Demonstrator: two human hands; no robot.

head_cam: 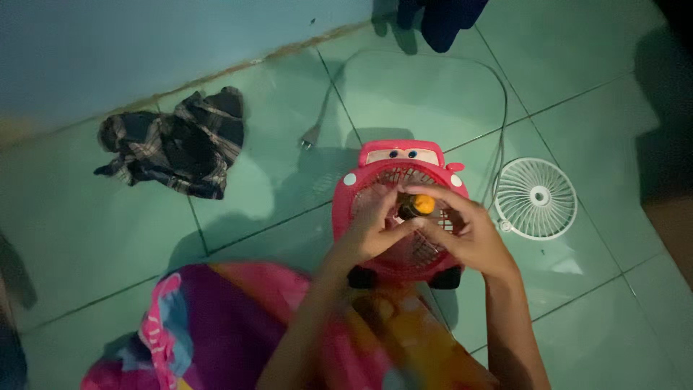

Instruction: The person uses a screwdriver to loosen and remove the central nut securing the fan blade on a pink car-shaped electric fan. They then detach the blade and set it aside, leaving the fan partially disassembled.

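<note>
Bright cloth (216, 325) in pink, purple and yellow fills the bottom edge of the head view, with both forearms rising out of it. Left hand (368, 227) and right hand (469, 235) meet over a pink car-shaped fan (375, 177) standing on the floor (86, 238) of green tiles. Between them is a small dark bottle (415, 207) with an orange cap — the right fingers (433, 193) curl over and around it, holding it, while the left fingers (382, 209) press narrowly against its side. It sits right above the fan's grille. Just right of the fan lies a round white grille (535, 197), flat on the tiles. A cord (503, 108) loops behind toward the wall, its plug (311, 137) lying left of the fan. Well apart, near the wall at the left, lies a crumpled plaid cloth (177, 144).
</note>
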